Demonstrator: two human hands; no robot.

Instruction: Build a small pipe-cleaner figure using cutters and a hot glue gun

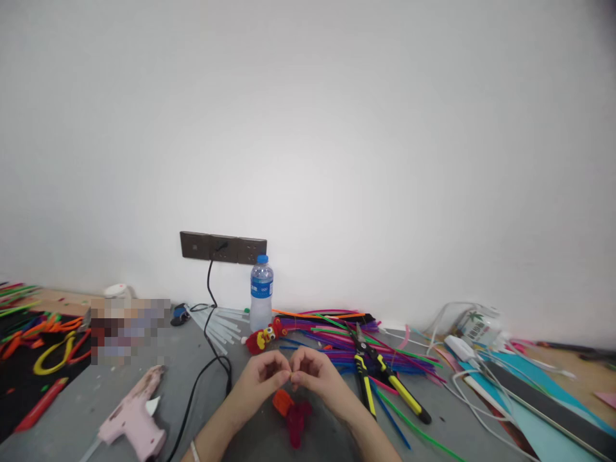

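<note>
My left hand (264, 380) and my right hand (314, 378) meet at the fingertips above the grey table. Both are closed in a pinch. Whatever lies between the fingertips is too small to make out. Just below them on the table is an orange fuzzy coil (283, 402), against a dark pink fuzzy piece (297, 423). Behind my left hand lies a small red and yellow fuzzy figure (265, 336) with googly eyes. Yellow-and-black handled pliers (368, 366) rest to the right of my right hand, jaws pointing away.
A pink glue gun (135, 417) lies at left, near a black cable (195, 391) and glue sticks (214, 326). A water bottle (261, 295) stands by the wall. Colourful pipe cleaners (332, 333) spread behind my hands. White cables (474, 398) and a dark flat bar (543, 404) are at right.
</note>
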